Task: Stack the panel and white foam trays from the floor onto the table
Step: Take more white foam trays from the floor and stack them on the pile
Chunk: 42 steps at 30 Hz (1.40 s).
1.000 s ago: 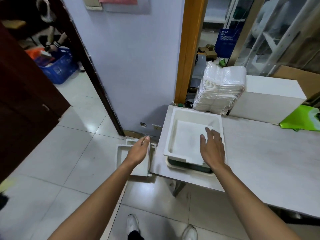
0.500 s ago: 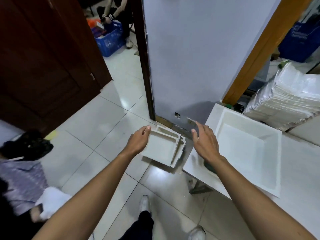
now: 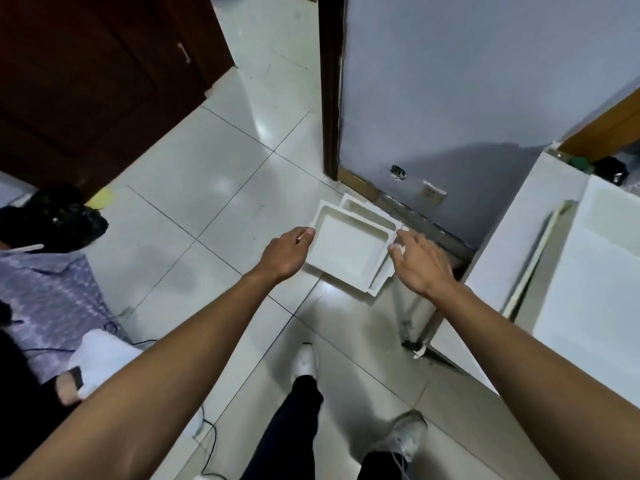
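Note:
Two white foam trays lie stacked askew on the floor by the wall; the top tray (image 3: 346, 247) covers most of the lower tray (image 3: 367, 211). My left hand (image 3: 285, 252) reaches to the top tray's left edge, fingertips at its rim, fingers loosely bent. My right hand (image 3: 419, 261) hovers at the tray's right edge with fingers spread and relaxed. Neither hand holds anything. On the table (image 3: 502, 258) at the right lies another white foam tray (image 3: 602, 271), cut off by the frame edge.
A table leg (image 3: 424, 327) stands just right of the floor trays. A grey wall (image 3: 467, 98) with a socket is behind them. A person in a purple shirt (image 3: 48, 299) sits at the left. A dark wooden door (image 3: 93, 81) is at the upper left.
My view has swung down and left from the table to the floor. Both hands moved off the table tray and down to the sides of the floor trays.

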Each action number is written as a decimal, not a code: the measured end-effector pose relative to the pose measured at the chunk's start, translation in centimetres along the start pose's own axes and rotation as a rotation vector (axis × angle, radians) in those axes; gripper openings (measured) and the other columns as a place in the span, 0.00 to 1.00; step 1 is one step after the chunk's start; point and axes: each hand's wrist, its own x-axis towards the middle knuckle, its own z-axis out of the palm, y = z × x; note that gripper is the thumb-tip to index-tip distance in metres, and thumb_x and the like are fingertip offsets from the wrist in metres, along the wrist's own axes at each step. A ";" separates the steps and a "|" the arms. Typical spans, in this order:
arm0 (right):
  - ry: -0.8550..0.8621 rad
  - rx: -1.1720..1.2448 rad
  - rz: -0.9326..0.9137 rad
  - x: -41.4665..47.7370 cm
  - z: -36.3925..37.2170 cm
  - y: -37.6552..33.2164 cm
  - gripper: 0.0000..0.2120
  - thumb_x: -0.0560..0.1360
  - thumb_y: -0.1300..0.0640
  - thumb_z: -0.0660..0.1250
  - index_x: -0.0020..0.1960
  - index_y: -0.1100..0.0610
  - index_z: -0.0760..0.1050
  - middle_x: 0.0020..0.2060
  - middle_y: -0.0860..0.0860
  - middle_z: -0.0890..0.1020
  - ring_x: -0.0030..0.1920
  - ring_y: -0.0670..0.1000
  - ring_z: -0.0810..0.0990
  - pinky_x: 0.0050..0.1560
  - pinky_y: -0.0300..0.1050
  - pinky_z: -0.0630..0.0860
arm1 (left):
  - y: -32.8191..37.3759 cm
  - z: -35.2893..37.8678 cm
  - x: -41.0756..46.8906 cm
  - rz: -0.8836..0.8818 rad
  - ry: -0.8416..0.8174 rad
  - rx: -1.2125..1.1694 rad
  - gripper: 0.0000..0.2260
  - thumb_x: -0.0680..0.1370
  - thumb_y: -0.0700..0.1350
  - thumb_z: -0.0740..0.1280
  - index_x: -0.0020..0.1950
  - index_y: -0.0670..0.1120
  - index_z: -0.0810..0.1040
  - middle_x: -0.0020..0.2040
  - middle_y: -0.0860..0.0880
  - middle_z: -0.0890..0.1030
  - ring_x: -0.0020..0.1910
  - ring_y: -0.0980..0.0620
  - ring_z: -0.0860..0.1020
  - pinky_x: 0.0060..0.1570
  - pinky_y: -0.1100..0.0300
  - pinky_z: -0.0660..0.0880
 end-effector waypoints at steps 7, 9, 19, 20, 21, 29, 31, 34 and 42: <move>-0.099 0.015 0.117 10.9 7.3 1.4 0.26 0.82 0.44 0.53 0.78 0.53 0.61 0.74 0.58 0.67 0.73 0.61 0.66 0.71 0.57 0.65 | -7.7 6.5 11.1 -0.005 -0.154 0.236 0.23 0.84 0.60 0.50 0.74 0.52 0.70 0.69 0.47 0.77 0.67 0.42 0.73 0.61 0.53 0.67; -0.097 0.095 0.219 13.5 9.6 2.7 0.28 0.81 0.45 0.55 0.77 0.54 0.61 0.74 0.57 0.68 0.72 0.60 0.67 0.70 0.55 0.67 | -9.8 8.3 13.6 0.002 -0.178 0.316 0.24 0.83 0.61 0.50 0.73 0.51 0.71 0.67 0.45 0.78 0.65 0.42 0.74 0.61 0.51 0.69; -0.153 0.163 0.523 22.2 22.5 8.6 0.30 0.80 0.50 0.59 0.78 0.59 0.56 0.72 0.60 0.70 0.70 0.63 0.69 0.66 0.54 0.68 | -19.7 15.9 26.2 -0.008 -0.097 0.400 0.22 0.84 0.56 0.52 0.72 0.46 0.70 0.63 0.40 0.79 0.62 0.37 0.75 0.58 0.49 0.70; -0.149 0.168 0.546 22.9 23.7 8.9 0.30 0.80 0.50 0.59 0.78 0.60 0.56 0.71 0.60 0.70 0.69 0.64 0.70 0.65 0.54 0.68 | -20.7 16.6 27.3 -0.020 -0.125 0.423 0.22 0.84 0.55 0.53 0.72 0.44 0.69 0.63 0.40 0.79 0.63 0.37 0.75 0.58 0.49 0.70; -0.139 0.161 0.571 23.7 24.5 9.3 0.30 0.80 0.50 0.59 0.78 0.60 0.57 0.70 0.61 0.71 0.68 0.64 0.70 0.64 0.54 0.69 | -21.4 17.1 28.2 -0.029 -0.156 0.456 0.21 0.84 0.54 0.54 0.72 0.43 0.69 0.64 0.39 0.78 0.62 0.37 0.75 0.57 0.50 0.70; -0.075 0.164 0.620 29.0 29.8 10.8 0.17 0.78 0.49 0.62 0.55 0.62 0.77 0.51 0.61 0.82 0.50 0.63 0.82 0.51 0.52 0.79 | -25.0 20.2 33.1 0.005 -0.217 0.594 0.20 0.83 0.49 0.58 0.71 0.38 0.67 0.63 0.37 0.77 0.62 0.37 0.74 0.55 0.51 0.70; -0.062 0.101 0.601 29.4 30.6 11.8 0.16 0.78 0.47 0.63 0.51 0.61 0.78 0.46 0.60 0.83 0.46 0.62 0.82 0.46 0.49 0.79 | -25.4 21.1 34.1 -0.006 -0.211 0.592 0.21 0.83 0.49 0.57 0.70 0.37 0.67 0.63 0.36 0.76 0.63 0.36 0.74 0.55 0.51 0.69; -0.069 0.103 0.598 29.8 31.5 12.7 0.20 0.78 0.42 0.63 0.45 0.60 0.78 0.36 0.57 0.84 0.37 0.57 0.84 0.47 0.52 0.81 | -25.8 22.2 35.4 -0.071 -0.240 0.550 0.19 0.83 0.48 0.56 0.69 0.37 0.67 0.65 0.35 0.75 0.63 0.36 0.73 0.55 0.51 0.68; -0.089 0.091 0.614 30.4 32.2 12.4 0.25 0.81 0.46 0.55 0.38 0.62 0.80 0.26 0.53 0.83 0.30 0.53 0.85 0.42 0.47 0.81 | -26.3 24.9 37.3 -0.158 -0.185 0.226 0.16 0.79 0.44 0.59 0.66 0.41 0.70 0.62 0.40 0.76 0.58 0.40 0.74 0.51 0.54 0.69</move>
